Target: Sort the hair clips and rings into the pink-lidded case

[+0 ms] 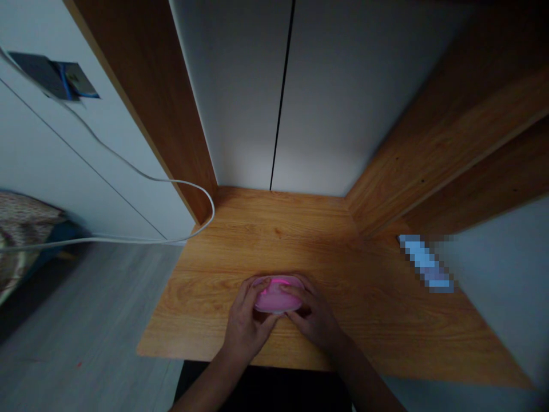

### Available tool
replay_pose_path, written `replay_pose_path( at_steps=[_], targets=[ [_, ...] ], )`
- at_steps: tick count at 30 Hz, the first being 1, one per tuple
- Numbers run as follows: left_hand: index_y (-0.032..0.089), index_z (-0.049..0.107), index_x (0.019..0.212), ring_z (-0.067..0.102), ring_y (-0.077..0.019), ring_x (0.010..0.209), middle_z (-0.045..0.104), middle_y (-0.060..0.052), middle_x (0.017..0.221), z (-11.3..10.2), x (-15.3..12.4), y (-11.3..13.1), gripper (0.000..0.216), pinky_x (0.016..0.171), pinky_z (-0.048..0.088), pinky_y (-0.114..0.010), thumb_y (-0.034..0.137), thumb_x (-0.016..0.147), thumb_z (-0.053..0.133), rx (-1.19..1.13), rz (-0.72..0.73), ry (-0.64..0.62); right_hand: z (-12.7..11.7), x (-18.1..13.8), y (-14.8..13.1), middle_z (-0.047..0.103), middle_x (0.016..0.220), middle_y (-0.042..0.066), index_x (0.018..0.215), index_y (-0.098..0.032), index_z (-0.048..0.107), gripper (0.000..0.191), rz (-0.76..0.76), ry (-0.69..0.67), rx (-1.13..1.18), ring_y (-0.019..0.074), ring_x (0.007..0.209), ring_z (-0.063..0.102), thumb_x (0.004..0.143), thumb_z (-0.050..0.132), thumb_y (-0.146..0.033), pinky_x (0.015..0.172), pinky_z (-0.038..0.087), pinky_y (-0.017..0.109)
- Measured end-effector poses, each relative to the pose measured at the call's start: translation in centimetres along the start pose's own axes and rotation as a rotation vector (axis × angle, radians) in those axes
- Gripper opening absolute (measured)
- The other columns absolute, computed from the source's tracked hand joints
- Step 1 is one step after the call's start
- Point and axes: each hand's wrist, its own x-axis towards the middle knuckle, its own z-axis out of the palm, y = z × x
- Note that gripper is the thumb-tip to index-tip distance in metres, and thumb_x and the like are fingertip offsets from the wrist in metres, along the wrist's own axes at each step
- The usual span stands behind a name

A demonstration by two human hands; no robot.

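Observation:
A pink oval case point(279, 302) with a pale rim sits near the front of the wooden desk point(206, 320). A brighter pink curved shape shows on its top or through its lid; I cannot tell which. My left hand point(246, 323) grips the case from the left, thumb at the front edge and fingers along the side. From the right, my right hand point(317, 315) grips it too, with its thumb at the front edge and fingers over the top. What lies inside the case cannot be made out.
A blurred-out phone-like object point(424, 263) lies at the desk's right side. A white cable point(189, 182) loops across the left edge of the desk. Wooden panels point(386, 189) rise on both sides, and a patterned cloth point(26, 229) shows at far left.

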Motion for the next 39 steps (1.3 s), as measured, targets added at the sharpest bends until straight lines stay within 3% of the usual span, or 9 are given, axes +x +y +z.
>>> replay_pose_path(
  at_steps=[8, 16, 23, 39],
  targets=[
    [0.024, 0.054, 0.125, 0.059, -0.0286, 0.115, 0.06, -0.01, 0.122, 0.2, -0.1, -0.3, 0.052, 0.097, 0.054, -0.048, 0.02, 0.078, 0.076, -0.031, -0.002, 0.026, -0.1, -0.2, 0.0, 0.051, 0.139, 0.007, 0.136, -0.037, 0.051, 0.059, 0.008, -0.029, -0.023, 0.0262, 0.127, 0.051, 0.084, 0.066, -0.012, 0.105, 0.048, 0.048],
    [0.027, 0.051, 0.131, 0.057, -0.0302, 0.121, 0.057, -0.011, 0.128, 0.3, 0.0, -0.4, 0.058, 0.102, 0.05, -0.053, 0.023, 0.08, 0.077, -0.067, -0.053, -0.002, -0.2, 0.4, -0.6, 0.054, 0.135, 0.006, 0.134, -0.035, 0.053, 0.059, 0.052, -0.014, 0.034, 0.0247, 0.125, 0.053, 0.082, 0.068, -0.011, 0.105, 0.048, 0.045],
    [0.026, 0.026, 0.152, 0.048, -0.0322, 0.136, 0.046, -0.015, 0.148, 0.9, -0.4, -1.0, 0.094, 0.112, 0.041, -0.056, 0.034, 0.077, 0.082, -0.09, -0.161, 0.047, -0.2, 0.3, -1.2, 0.052, 0.138, 0.008, 0.136, -0.032, 0.052, 0.06, 0.065, 0.021, 0.017, 0.0263, 0.128, 0.051, 0.081, 0.066, -0.011, 0.108, 0.046, 0.047],
    [0.023, 0.032, 0.148, 0.049, -0.0307, 0.135, 0.048, -0.015, 0.147, 0.9, -0.4, -1.3, 0.073, 0.112, 0.041, -0.056, 0.028, 0.086, 0.07, -0.005, -0.156, 0.055, -1.6, -0.1, -1.2, 0.051, 0.138, 0.008, 0.139, -0.032, 0.05, 0.057, 0.166, 0.058, -0.157, 0.0273, 0.128, 0.052, 0.085, 0.062, -0.017, 0.108, 0.047, 0.05]
  ],
)
